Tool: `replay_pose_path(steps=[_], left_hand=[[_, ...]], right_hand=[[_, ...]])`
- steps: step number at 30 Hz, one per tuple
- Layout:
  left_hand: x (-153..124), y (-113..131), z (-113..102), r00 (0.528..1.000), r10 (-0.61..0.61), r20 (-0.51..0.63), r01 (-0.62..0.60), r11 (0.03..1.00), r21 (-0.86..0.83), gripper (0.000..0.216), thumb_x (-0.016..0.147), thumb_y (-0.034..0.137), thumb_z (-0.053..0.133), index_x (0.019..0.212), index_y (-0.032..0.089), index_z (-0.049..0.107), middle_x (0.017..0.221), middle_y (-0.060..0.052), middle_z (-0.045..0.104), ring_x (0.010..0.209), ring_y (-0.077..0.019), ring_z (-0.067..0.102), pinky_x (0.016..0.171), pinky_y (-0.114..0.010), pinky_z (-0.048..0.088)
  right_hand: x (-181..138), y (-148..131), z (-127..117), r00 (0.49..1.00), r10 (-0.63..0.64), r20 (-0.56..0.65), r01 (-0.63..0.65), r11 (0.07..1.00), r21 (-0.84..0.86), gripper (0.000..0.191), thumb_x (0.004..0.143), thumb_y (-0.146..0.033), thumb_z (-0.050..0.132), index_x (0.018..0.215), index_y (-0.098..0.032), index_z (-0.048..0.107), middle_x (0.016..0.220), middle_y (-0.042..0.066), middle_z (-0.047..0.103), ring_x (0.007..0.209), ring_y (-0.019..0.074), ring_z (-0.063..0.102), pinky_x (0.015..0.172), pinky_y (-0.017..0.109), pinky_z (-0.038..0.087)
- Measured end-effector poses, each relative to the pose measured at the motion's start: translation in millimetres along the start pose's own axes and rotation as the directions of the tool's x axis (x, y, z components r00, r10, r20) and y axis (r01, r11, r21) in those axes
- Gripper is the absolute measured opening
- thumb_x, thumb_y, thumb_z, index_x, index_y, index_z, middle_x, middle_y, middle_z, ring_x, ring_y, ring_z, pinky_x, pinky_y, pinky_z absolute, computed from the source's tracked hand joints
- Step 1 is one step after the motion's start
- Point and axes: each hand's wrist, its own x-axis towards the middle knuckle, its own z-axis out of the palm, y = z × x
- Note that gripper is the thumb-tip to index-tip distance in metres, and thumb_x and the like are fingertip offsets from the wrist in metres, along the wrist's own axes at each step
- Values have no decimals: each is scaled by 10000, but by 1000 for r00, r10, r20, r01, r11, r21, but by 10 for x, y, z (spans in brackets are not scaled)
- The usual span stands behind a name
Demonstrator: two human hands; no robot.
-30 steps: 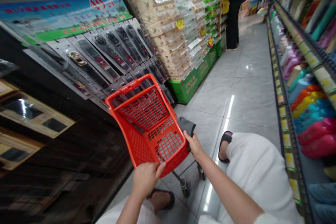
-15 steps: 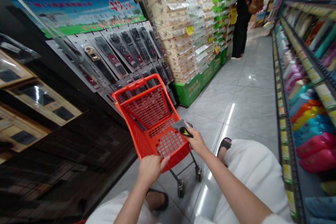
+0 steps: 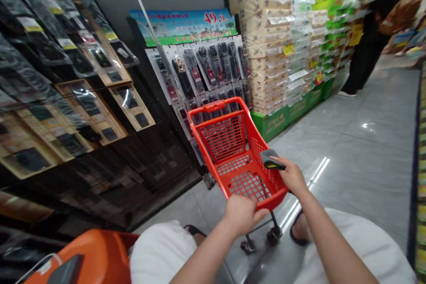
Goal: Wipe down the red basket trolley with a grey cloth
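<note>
A small red plastic shopping cart (image 3: pixel 233 142) on wheels stands in front of me, its basket empty. My left hand (image 3: pixel 242 215) is closed over the cart's near rim. My right hand (image 3: pixel 292 173) grips a folded grey cloth item with a yellow edge (image 3: pixel 270 159) and holds it over the cart's right rim. My knees in white clothing and dark sandals show below.
Packaged belts (image 3: pixel 206 69) hang on a display behind the cart, under a poster. Stacked tissue packs (image 3: pixel 282 44) line the left of the aisle. A person in black (image 3: pixel 369 49) stands far ahead. An orange object (image 3: pixel 83 259) sits at the lower left. Grey tiled floor (image 3: pixel 366 142) stretches right.
The view has swung left and the cart now stands more upright. My right hand brought the grey item from outside the cart up over its right rim. Left hand stays on the rim.
</note>
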Motion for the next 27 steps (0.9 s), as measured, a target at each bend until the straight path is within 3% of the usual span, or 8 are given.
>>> replay_pose_path(steps=[4,7,11,15,19,23,27], left_hand=[[34,-70,-37,966,249,-67,-245,968,55,700,870,706,295,880,141,707,726,-145,713,745,-280,686,742,-399,475],[86,-110,16,938,329,-110,-312,939,146,726,821,750,356,745,129,725,666,-147,698,738,-272,671,787,-416,449],[138,-1,193,947,293,-135,-272,950,154,570,888,604,434,727,144,730,638,-116,700,659,-232,668,719,-384,438],[113,78,307,949,280,-145,-263,956,128,565,884,604,441,689,148,713,616,-92,692,633,-223,664,700,-383,443],[58,134,331,953,276,-127,-259,956,139,547,853,619,484,677,151,704,593,-77,681,591,-212,645,649,-367,444],[2,267,337,949,287,-129,-267,952,149,471,838,565,567,637,157,689,550,-54,667,536,-189,628,626,-348,457],[10,357,283,954,299,-16,-293,943,159,451,876,520,525,695,153,715,506,-72,646,516,-229,639,538,-346,467]], right_hand=[[65,142,-248,1000,6,14,-6,999,45,479,635,-203,497,1042,-245,745,1154,32,709,1179,232,597,1099,408,372],[202,145,-334,999,50,-2,-50,993,106,447,592,-229,514,964,-226,763,1052,39,742,1083,247,645,1065,413,405],[320,122,-381,993,102,66,-111,983,144,387,577,-246,571,906,-225,773,972,43,757,991,254,677,1009,394,453],[312,170,-400,986,143,88,-155,975,157,368,573,-269,640,911,-207,772,971,48,755,985,264,678,989,389,466],[297,189,-395,975,216,59,-223,958,183,380,551,-290,671,904,-192,771,950,54,757,965,284,683,958,400,488],[311,174,-408,977,193,90,-206,963,172,393,529,-297,678,893,-191,778,972,49,757,1021,315,668,1018,429,448],[348,195,-353,975,166,144,-191,966,176,406,548,-293,682,931,-201,780,1014,52,752,1056,320,659,1032,420,442]])
